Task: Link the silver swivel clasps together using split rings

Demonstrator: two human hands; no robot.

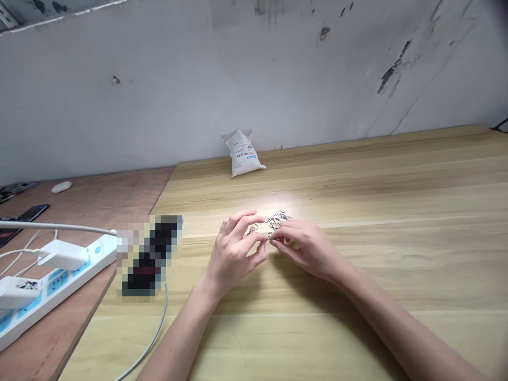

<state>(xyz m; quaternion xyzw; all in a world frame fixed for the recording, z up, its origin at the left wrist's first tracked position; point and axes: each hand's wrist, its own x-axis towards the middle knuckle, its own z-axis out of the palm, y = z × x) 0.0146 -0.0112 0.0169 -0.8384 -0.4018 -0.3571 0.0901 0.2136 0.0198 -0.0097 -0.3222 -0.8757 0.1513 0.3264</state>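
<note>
Several small metal rings and clasps [278,217] lie in a pile on the light wooden table [357,211], just beyond the fingertips. My left hand [237,247] pinches one small metal ring [269,236] from the left, its thumb and index finger meeting at the ring. From the right, the fingers of my right hand [304,243] close on the same ring, almost touching the left fingertips. Another little metal piece [253,228] shows between the left hand's fingers, down by the table.
A white labelled packet [244,153] stands near the wall. Left are a pixelated dark object [153,256], a cable [162,317], a power strip [67,286] with white chargers, a phone [34,213] and a small white case [61,187].
</note>
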